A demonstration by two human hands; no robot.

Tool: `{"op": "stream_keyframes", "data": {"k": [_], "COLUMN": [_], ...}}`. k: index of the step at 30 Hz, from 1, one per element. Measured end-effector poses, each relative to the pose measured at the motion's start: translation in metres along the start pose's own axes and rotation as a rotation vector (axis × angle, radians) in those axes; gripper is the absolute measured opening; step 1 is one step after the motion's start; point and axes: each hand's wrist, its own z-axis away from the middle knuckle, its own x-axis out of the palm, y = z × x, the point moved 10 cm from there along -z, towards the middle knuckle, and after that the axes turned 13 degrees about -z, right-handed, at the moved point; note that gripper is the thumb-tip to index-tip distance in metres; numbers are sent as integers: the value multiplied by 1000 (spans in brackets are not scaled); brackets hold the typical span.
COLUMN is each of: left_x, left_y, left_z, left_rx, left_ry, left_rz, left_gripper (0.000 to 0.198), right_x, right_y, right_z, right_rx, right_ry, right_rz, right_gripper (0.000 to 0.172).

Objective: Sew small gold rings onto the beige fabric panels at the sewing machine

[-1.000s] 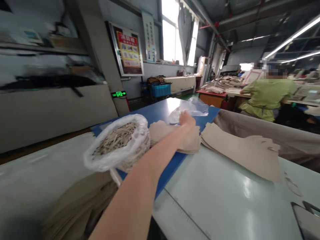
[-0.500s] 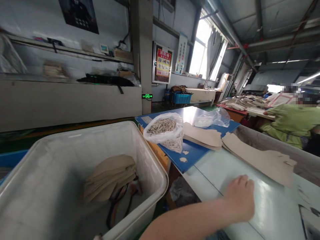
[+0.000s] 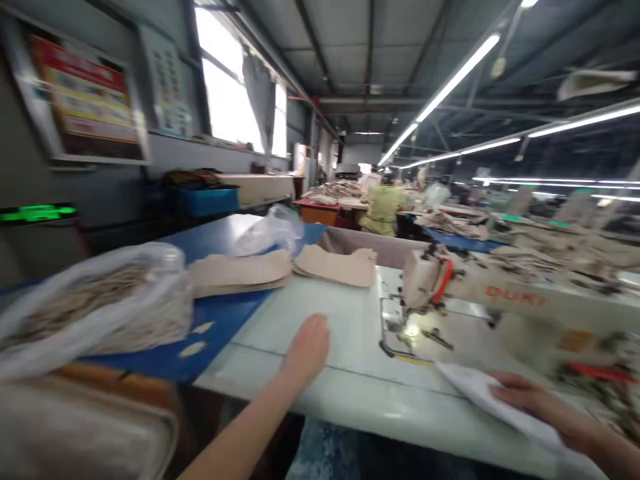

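My left hand (image 3: 309, 350) rests on the pale sewing table (image 3: 350, 383), its fingers curled under and nothing visible in it. At the right, my right hand (image 3: 530, 400) grips a white sheet, cloth or paper (image 3: 480, 387), against the table's front part. Between the hands, farther back, stands a white sewing machine (image 3: 420, 280) with its small lamp lit near the needle. Beyond my left hand lie two stacks of beige cut pieces, a left stack (image 3: 240, 272) and a right stack (image 3: 335, 265).
An open plastic bag (image 3: 145, 327) of small beige strips stands on the blue tabletop (image 3: 220, 327), near two small scraps. A clear plastic bag (image 3: 273, 230) lies behind. The white bin's rim (image 3: 170, 427) is at lower left. A person (image 3: 383, 207) in light green sits farther back.
My view has swung to the right, bringing the sewing machine and my right hand with the white sheet into sight. My left hand remains on the table, its fingers curled.
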Motion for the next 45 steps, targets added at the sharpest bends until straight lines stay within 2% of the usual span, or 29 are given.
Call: {"op": "stream_keyframes", "data": {"k": [1,3,6,7,9,12,14,16,19,22,27,32,36,39,43,45], "left_x": [4,11,9,5,0,4,10,16,21,24,34,38,36,38,63,70], "left_y": [-1,-3,12,25,65,134,166,181,181,174,169,166,143,130,128,124], "left_z": [-5,-14,-15,-11,0,11,5,-10,-32,-42,-46,-49,-57,-61,-54,-48], "left_rx": [20,50,132,186,343,592,656,647,567,501,476,468,202,18,-129,-160], "left_ry": [4,9,48,60,47,-65,-135,-168,-126,-55,-42,-81,-111,-230,-604,-719], "left_rz": [9,10,11,26,79,161,197,179,87,97,234,332,361,467,791,885], "left_gripper": [38,37,41,43,47,61,55,43,39,40,35,27,26,25,34,37], "right_x": [6,35,57,64,78,89,87,76,49,26,8,6,9,17,30,39], "right_y": [2,-7,-23,-28,-38,-49,-52,-51,-40,-22,-2,-8,-25,-28,-18,-13], "right_z": [-2,-8,-27,-32,-40,-54,-65,-74,-81,-82,-79,-67,-54,-56,-67,-71], "right_rx": [31,29,20,17,8,-24,-57,-99,-160,-211,-271,-297,-339,-320,-230,-181], "right_ry": [-60,-312,-410,-439,-499,-550,-534,-469,-313,-153,58,90,24,-7,30,29], "right_rz": [-120,-239,-287,-294,-306,-317,-323,-344,-407,-468,-515,-519,-546,-565,-585,-585], "right_gripper": [35,46,46,45,43,39,36,33,34,37,40,38,47,49,47,42]}}
